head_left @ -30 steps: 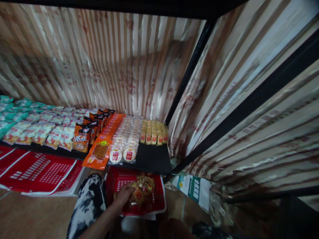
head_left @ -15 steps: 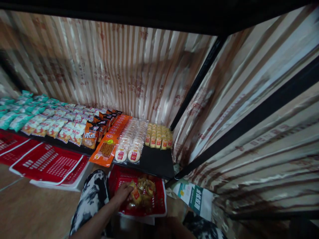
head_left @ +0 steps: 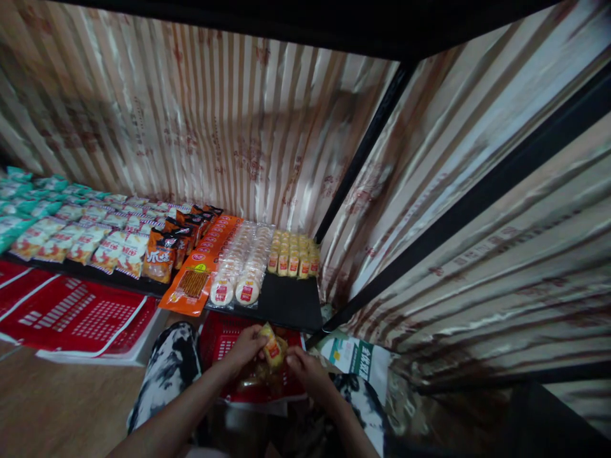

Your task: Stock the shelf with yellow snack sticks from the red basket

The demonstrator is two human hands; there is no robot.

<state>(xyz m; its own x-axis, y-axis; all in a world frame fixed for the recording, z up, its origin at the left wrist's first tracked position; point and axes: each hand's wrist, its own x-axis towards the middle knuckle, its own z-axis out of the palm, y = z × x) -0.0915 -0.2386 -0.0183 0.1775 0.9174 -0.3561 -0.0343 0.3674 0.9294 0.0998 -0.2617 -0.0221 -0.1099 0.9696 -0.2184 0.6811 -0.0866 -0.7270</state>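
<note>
My left hand (head_left: 249, 345) pinches a small yellow snack packet (head_left: 273, 348) with a red label, held tilted above a red basket (head_left: 220, 336). At the packet's right edge is my right hand (head_left: 305, 369), its fingers closed against the wrapper; the exact contact is dim. More loose wrapped packets (head_left: 260, 381) lie in the basket below, partly hidden by my hands. Behind them, rows of matching yellow packets (head_left: 293, 257) stand on a black shelf (head_left: 291, 299), beside two rows of round white crackers (head_left: 233, 289) in clear wrap.
Left along the shelf are orange stick-snack bags (head_left: 195, 280), orange-black bags (head_left: 160, 254), white bags (head_left: 90, 242) and green bags (head_left: 19, 226). More red baskets (head_left: 95, 318) sit on the floor. A black post (head_left: 363, 152) and a diagonal bar (head_left: 458, 219) stand at the right.
My left hand has raised the yellow packet from the pile and turned it. My right hand has come up from the lower edge to the packet's right side. The view has shifted slightly.
</note>
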